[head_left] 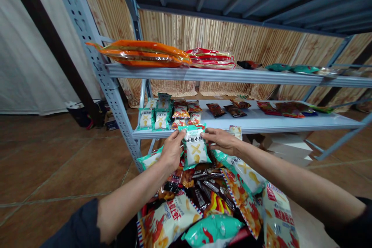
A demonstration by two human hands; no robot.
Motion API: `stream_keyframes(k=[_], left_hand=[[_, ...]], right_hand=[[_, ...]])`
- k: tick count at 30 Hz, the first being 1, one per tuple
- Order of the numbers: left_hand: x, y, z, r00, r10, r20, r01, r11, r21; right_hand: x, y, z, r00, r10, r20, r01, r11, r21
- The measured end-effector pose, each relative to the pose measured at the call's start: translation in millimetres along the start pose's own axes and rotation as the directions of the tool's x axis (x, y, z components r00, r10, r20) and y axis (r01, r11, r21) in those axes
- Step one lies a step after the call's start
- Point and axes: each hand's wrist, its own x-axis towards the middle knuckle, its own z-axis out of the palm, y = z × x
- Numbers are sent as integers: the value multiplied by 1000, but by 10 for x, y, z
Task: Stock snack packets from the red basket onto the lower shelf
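Observation:
A teal and white snack bag (195,148) is held upright between my two hands, above a heap of other snack bags. My left hand (173,148) pinches its left upper edge. On the other side, the fingers of my right hand (221,140) close on its right upper edge. Below lie a white and red snack bag (171,219), a teal bag (213,229) and several dark brown packets (203,193). Another teal and white bag (247,172) lies under my right forearm. The container under the heap is mostly hidden.
Just ahead, a lower shelf (255,124) bears rows of small teal bags (146,119), red and white bags (180,111) and dark packets (216,110). Large orange bags (145,54) lie on the shelf above. A perforated metal post (95,54) stands left; white boxes (286,145) sit beneath.

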Motion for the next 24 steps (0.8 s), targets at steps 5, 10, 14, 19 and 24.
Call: stream_keyframes(k=[5, 10, 14, 19, 24], left_hand=[[40, -17, -31, 1000, 21, 0, -21, 998, -62], [51, 24, -45, 997, 2, -72, -6, 998, -54], [62, 28, -56, 998, 23, -50, -26, 999, -47], [107, 10, -50, 997, 7, -80, -9, 1000, -30], [148, 10, -46, 994, 11, -111, -10, 1000, 11]], right_hand=[[-1, 64, 108, 999, 4, -40, -2, 1000, 28], [22, 94, 161, 996, 4, -86, -2, 1000, 16], [21, 114, 182, 993, 5, -114, -3, 1000, 14], [33, 123, 192, 989, 2, -145, -4, 1000, -14], [62, 153, 208, 987, 1, -162, -6, 999, -34]])
